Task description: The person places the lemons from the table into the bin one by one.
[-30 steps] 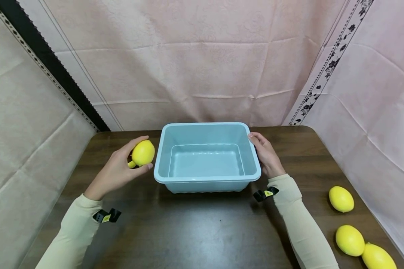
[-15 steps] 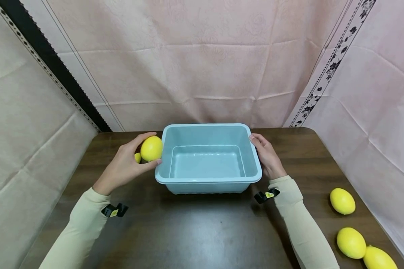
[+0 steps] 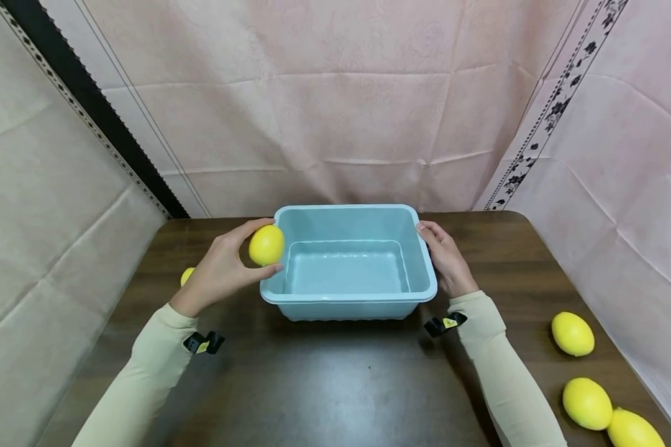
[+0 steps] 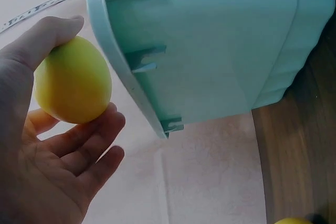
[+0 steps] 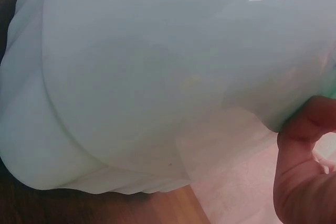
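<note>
My left hand (image 3: pixel 222 266) pinches a lemon (image 3: pixel 266 245) between thumb and fingers, right at the left rim of a light blue plastic basin (image 3: pixel 346 298). In the left wrist view the lemon (image 4: pixel 73 80) sits level with the basin's rim, outside its wall (image 4: pixel 210 51). My right hand (image 3: pixel 450 257) grips the basin's right rim, thumb on top and fingers beneath. In the right wrist view, curled fingers (image 5: pixel 302 156) of that hand are under the rim, beside the basin's outer wall (image 5: pixel 131 77). Nothing lies inside the basin.
Another lemon (image 3: pixel 187 275) lies on the dark wooden table (image 3: pixel 324 379), partly hidden behind my left wrist. At the right are three more: one lemon (image 3: pixel 573 333), a second lemon (image 3: pixel 587 403) and a third lemon (image 3: pixel 634 429). Pale cloth (image 3: pixel 335 124) hangs around the table.
My left hand has moved right with its lemon, from beside the basin to its left rim. The lemon on the table behind it now shows left of the wrist. My right hand keeps its grip.
</note>
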`<state>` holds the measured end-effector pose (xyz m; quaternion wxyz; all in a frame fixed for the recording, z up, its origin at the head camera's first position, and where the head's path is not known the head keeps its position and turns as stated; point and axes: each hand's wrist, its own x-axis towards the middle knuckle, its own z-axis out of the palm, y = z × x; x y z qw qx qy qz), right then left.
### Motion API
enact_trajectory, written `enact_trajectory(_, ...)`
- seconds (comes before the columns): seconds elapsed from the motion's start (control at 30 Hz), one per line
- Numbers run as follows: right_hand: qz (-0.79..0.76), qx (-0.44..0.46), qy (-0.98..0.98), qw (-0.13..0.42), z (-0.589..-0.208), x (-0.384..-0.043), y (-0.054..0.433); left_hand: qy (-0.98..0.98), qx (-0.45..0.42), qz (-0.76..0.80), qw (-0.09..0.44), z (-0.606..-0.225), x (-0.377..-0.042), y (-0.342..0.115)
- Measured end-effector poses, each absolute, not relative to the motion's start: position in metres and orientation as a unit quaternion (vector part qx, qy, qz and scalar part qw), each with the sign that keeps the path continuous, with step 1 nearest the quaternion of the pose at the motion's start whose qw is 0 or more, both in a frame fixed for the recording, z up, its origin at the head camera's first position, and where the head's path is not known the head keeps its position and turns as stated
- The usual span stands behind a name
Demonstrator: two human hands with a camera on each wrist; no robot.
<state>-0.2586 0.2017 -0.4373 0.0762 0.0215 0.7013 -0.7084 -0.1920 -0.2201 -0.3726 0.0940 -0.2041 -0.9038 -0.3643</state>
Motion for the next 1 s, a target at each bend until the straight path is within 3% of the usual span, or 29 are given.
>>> enact_trajectory(1.0, -0.717, 0.018, 0.692, 0.081, -0.44, -0.257, 0.202, -0.905, -0.244, -0.341, 0.078, -0.38, -0.205, -0.195)
